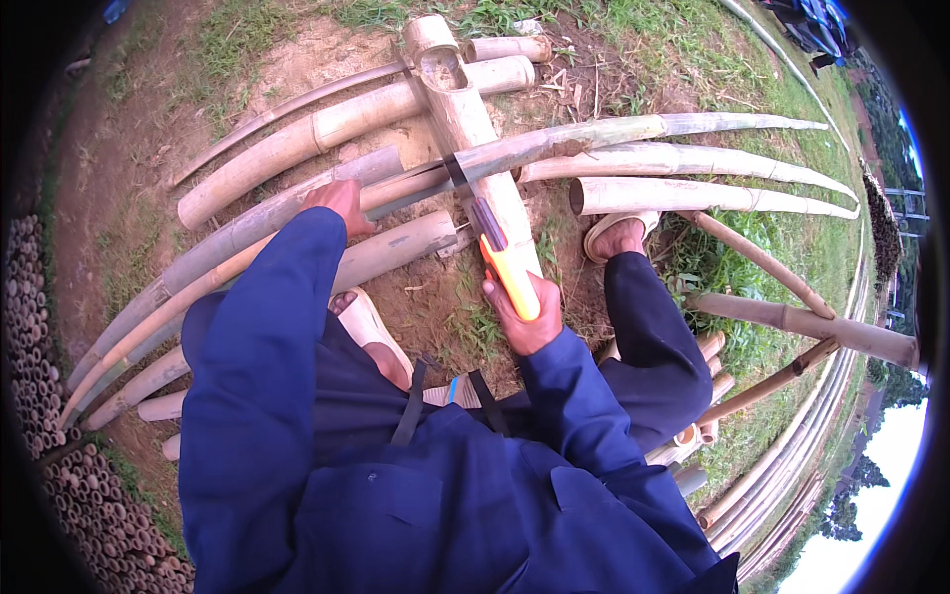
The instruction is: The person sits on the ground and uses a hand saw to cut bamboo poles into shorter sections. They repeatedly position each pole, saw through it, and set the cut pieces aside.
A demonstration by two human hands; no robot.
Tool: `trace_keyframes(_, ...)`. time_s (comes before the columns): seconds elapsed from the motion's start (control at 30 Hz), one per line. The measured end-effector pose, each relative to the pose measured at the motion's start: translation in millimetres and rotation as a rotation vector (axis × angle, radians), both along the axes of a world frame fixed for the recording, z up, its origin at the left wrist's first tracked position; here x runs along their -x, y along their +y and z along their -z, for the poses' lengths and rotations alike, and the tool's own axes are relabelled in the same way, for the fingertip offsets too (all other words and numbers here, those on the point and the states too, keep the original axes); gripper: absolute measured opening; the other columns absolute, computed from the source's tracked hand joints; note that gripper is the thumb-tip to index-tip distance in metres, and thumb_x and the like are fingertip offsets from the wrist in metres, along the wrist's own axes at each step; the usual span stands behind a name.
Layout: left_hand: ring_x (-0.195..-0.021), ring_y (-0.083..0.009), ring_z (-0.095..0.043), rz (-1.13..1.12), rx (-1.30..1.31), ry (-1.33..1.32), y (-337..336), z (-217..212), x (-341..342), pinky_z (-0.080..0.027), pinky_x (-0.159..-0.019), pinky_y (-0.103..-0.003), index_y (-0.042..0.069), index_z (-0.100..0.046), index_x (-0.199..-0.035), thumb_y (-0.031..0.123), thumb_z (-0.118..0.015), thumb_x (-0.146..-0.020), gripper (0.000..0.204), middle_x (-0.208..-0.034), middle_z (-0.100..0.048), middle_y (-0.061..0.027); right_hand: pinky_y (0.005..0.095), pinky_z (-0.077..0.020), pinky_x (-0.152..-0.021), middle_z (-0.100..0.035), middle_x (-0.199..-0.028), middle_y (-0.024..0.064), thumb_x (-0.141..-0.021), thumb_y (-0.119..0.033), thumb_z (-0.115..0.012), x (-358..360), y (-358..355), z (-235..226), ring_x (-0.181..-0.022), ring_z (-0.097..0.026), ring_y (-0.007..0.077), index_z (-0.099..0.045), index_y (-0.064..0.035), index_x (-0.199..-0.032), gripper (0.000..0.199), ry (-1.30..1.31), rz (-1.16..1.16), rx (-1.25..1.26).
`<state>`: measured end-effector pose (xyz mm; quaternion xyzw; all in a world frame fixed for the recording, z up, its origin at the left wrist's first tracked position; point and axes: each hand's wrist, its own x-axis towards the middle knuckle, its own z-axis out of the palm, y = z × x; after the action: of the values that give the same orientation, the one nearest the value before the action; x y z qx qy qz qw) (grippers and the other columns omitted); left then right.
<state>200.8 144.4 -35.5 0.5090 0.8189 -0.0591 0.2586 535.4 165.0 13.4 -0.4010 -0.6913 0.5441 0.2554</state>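
My left hand (341, 205) is closed round a long bamboo pole (569, 140) that runs across in front of me. This pole lies over a thicker pale bamboo log (465, 109) with a notch cut near its far end. In my right hand (524, 315) is a saw with an orange and yellow handle (511, 281), gripped from behind. Its dark blade (456, 172) reaches forward and lies across the pole, to the right of my left hand. Whether the teeth have entered the bamboo, I cannot tell.
Cut bamboo poles (287, 139) lie on the soil to the left, and others (693, 158) to the right. A bamboo frame (802, 322) stands at right, above long stacked poles (782, 475). Many short bamboo pieces (79, 495) are piled at far left. My feet flank the log.
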Motion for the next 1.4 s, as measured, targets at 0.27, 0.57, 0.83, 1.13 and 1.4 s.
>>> trace_keyframes(0.27,-0.108,-0.0392,-0.07,-0.003,0.018,-0.004,-13.3,7.8,4.3,-0.055,-0.098,-0.047,-0.001,-0.069,-0.114,0.039,-0.087,-0.071,0.061,-0.113,-0.073,-0.0236,0.0301,-0.0514,-0.065,-0.067,-0.074,0.0065,-0.093,-0.003,-0.073,-76.3,-66.0,-38.7,-0.067,-0.061,0.0117,-0.069,0.0054,-0.101,0.013,-0.143,-0.024,0.072)
trace_keyframes(0.57,-0.106,-0.04,-0.07,0.022,0.022,-0.034,1.8,3.8,3.7,-0.055,-0.097,-0.047,-0.002,-0.068,-0.116,0.042,-0.089,-0.067,0.068,-0.113,-0.072,-0.0235,0.029,-0.0444,-0.057,-0.058,-0.066,0.0008,-0.094,-0.009,-0.073,27.0,21.9,4.4,-0.061,-0.051,0.0073,-0.067,0.003,-0.087,0.015,0.033,-0.032,-0.065)
trace_keyframes(0.83,-0.109,-0.0364,-0.069,-0.251,-0.185,-0.316,-3.4,9.3,61.1,-0.053,-0.096,-0.046,0.003,-0.065,-0.126,0.054,-0.089,-0.068,0.081,-0.116,-0.072,-0.0188,0.0283,-0.0495,-0.067,-0.065,-0.076,0.0,-0.094,-0.007,-0.072,25.9,28.1,6.4,-0.073,-0.058,0.0072,-0.071,0.0043,-0.101,0.013,0.019,-0.018,0.14)
trace_keyframes(1.13,-0.107,-0.032,-0.064,0.183,-0.649,0.15,14.0,15.6,-40.5,-0.049,-0.095,-0.043,0.005,-0.059,-0.123,0.048,-0.084,-0.076,0.069,-0.111,-0.065,-0.0137,0.0278,-0.0486,-0.064,-0.064,-0.074,0.0016,-0.094,-0.007,-0.072,30.0,19.4,10.9,-0.07,-0.057,0.0074,-0.069,0.003,-0.094,0.01,0.095,-0.005,0.005)
trace_keyframes(1.4,-0.09,-0.0325,-0.073,0.043,-0.415,0.261,45.5,48.5,-66.9,-0.057,-0.083,-0.042,0.003,-0.063,-0.103,0.015,-0.075,-0.078,0.03,-0.094,-0.071,-0.0169,0.0258,-0.0465,-0.063,-0.066,-0.082,-0.0006,-0.094,-0.004,-0.072,23.0,18.4,14.2,-0.071,-0.056,0.006,-0.071,0.0041,-0.108,0.016,-0.041,-0.051,0.023)
